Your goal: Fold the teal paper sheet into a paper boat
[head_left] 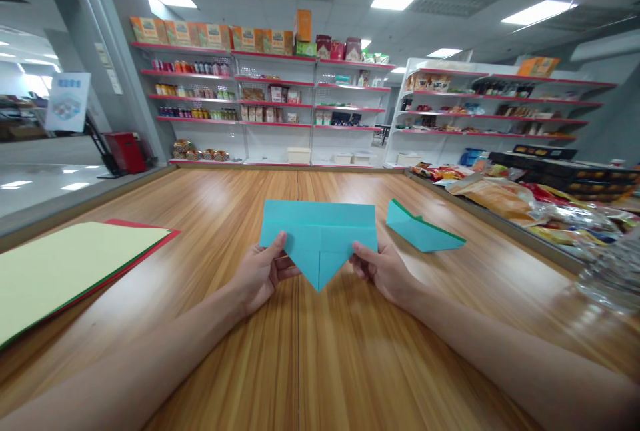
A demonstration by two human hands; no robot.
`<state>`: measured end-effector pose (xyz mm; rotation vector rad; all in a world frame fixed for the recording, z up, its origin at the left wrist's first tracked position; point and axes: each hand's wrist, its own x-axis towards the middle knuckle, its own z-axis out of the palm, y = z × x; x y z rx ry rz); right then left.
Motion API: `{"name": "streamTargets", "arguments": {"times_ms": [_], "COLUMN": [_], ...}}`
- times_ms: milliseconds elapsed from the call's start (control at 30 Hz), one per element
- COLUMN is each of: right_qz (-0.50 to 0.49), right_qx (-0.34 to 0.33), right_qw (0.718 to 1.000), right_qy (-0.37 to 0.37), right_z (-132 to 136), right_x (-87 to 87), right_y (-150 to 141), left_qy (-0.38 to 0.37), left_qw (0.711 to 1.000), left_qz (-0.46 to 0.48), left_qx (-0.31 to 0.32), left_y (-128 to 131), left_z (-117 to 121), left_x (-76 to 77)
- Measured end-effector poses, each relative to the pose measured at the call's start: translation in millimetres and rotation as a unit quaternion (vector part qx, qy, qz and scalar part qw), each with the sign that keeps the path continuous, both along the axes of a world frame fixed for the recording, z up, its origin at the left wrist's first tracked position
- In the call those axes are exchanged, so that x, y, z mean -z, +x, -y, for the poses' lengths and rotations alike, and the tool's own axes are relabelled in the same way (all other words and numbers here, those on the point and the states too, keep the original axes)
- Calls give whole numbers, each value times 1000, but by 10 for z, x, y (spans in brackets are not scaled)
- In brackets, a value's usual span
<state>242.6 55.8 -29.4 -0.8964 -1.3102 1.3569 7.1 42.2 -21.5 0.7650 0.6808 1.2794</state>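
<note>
A folded sheet of blue paper [320,231] is held up above the wooden table [225,377], its pointed end facing me and its straight edge away. Creases run down its middle and across its upper part. My left hand [263,271] pinches its left side, thumb on top and fingers beneath. On the opposite side, my right hand [380,267] grips it the same way. Just beyond my right hand lies another folded blue paper piece [423,229] with a green edge.
A stack of coloured paper [80,264], pale yellow on top with green and red below, lies at the left. Snack packets [505,197] and dark boxes [565,174] fill the right side, near a clear plastic item [615,274]. Stocked shelves [273,124] stand behind the table.
</note>
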Motion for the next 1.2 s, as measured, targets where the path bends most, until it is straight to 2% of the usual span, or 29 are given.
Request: {"name": "streamTargets", "arguments": {"times_ms": [167, 267, 367, 467, 600, 667, 767, 967, 1200], "right_qz": [104, 93, 71, 63, 65, 73, 80, 1, -7], "right_qx": [-57, -53, -35, -29, -35, -38, -48, -56, -46], "right_qw": [992, 993, 995, 995, 994, 994, 994, 998, 999], "right_qy": [49, 59, 63, 65, 74, 75, 55, 16, -3], "right_z": [81, 89, 70, 68, 97, 100, 80, 41, 36], "right_x": [-9, -14, -4, -2, -20, -20, -5, -6, -7], "right_y": [-18, -20, -14, -13, -23, -18, 4, 30, 30], "left_qy": [10, 8, 33, 70, 102, 107, 113, 119, 103], "left_qw": [1000, 1000, 997, 984, 945, 933, 932, 929, 943], "left_qz": [6, 14, 7, -78, -254, -292, -302, -315, -287], "left_qx": [14, 16, 68, 141, 180, 180, 165, 154, 131], "left_y": [5, 8, 23, 58, 106, 114, 106, 95, 120], "left_z": [12, 18, 30, 66, 142, 166, 165, 104, 85], "left_x": [1, -12, -10, 2, -3, -8, 0, 39, 54]}}
